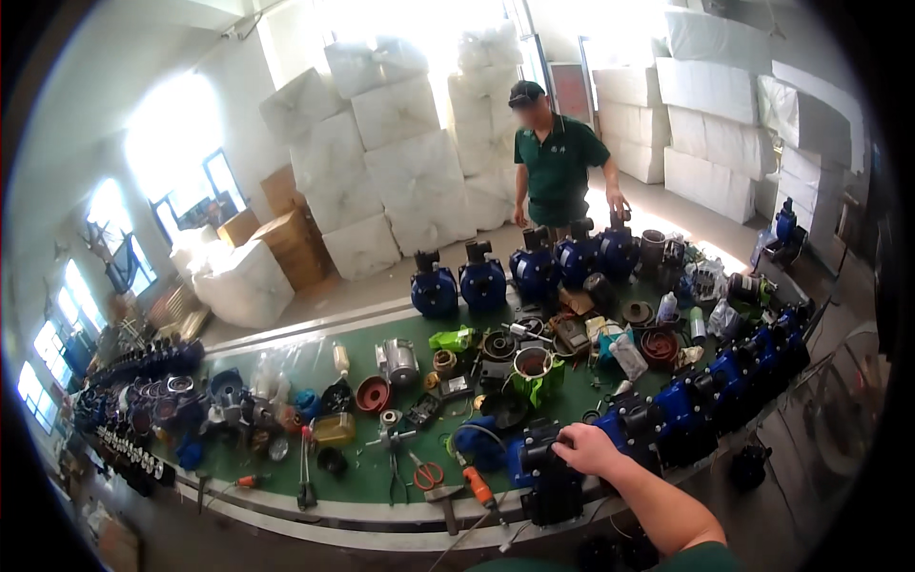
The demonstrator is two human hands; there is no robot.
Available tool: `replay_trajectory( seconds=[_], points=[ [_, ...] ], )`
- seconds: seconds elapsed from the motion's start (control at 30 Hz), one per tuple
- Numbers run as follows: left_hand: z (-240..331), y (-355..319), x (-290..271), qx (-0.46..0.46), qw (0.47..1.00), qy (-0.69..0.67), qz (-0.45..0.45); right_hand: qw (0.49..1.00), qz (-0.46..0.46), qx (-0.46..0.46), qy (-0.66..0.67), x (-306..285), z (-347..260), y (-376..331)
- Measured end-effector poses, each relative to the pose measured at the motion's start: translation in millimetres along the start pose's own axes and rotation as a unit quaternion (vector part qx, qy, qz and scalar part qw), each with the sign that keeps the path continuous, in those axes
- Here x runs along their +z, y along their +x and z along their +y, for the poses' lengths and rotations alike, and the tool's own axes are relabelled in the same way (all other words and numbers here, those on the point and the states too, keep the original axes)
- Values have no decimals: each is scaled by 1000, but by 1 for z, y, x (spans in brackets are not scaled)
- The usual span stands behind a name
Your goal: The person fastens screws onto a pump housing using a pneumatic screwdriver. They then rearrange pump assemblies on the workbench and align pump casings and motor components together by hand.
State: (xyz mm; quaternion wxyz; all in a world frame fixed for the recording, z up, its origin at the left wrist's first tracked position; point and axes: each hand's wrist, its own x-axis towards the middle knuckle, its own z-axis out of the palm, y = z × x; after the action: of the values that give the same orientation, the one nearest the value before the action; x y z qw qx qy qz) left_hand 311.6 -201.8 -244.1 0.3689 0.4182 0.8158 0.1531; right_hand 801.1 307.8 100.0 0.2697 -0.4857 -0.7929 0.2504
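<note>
My right hand point(585, 449) reaches in from the lower right. Its fingers are curled over the black fitting on top of a blue pump point(551, 488) at the bench's near edge. More blue pumps point(681, 408) stand in a row to the right of that hand. Just left of it lie a blue rounded part point(478, 439) and an orange power screwdriver point(479, 487). A hammer point(444, 502) and orange-handled scissors point(428, 474) are a little farther left. My left hand is out of view.
Across the green bench point(322, 486), a person in a green shirt point(559, 157) touches one of several blue pumps point(435, 288) along the far edge. Motor parts, a red impeller point(373, 393) and tools crowd the bench. Wrapped white stacks point(415, 176) stand behind.
</note>
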Motion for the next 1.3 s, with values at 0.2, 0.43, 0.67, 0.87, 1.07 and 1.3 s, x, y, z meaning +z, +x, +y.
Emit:
replay_trajectory(
  seconds=[0.2, 0.43, 0.67, 0.87, 1.07, 1.3],
  points=[
    [-21, -2, 25, -7, 999, 47, 6, 982, -81, -45, -166, -9, -11, 18],
    [-48, -39, 35, -76, 997, -17, -6, 957, -186, 14, -221, -15, -26, 18],
    [-94, -54, 64, -107, 993, -35, 39, 917, -255, 30, -306, -15, -54, 11],
    [-135, -84, 86, -119, 983, -114, 77, 922, -148, 92, -345, -15, -76, 22],
    [-178, -139, 71, -229, 964, -132, 12, 903, -135, 368, -177, -3, -43, 52],
    [-214, -235, 42, -323, 919, -209, 84, 928, 124, 198, -291, 49, -75, 45]
  ],
)
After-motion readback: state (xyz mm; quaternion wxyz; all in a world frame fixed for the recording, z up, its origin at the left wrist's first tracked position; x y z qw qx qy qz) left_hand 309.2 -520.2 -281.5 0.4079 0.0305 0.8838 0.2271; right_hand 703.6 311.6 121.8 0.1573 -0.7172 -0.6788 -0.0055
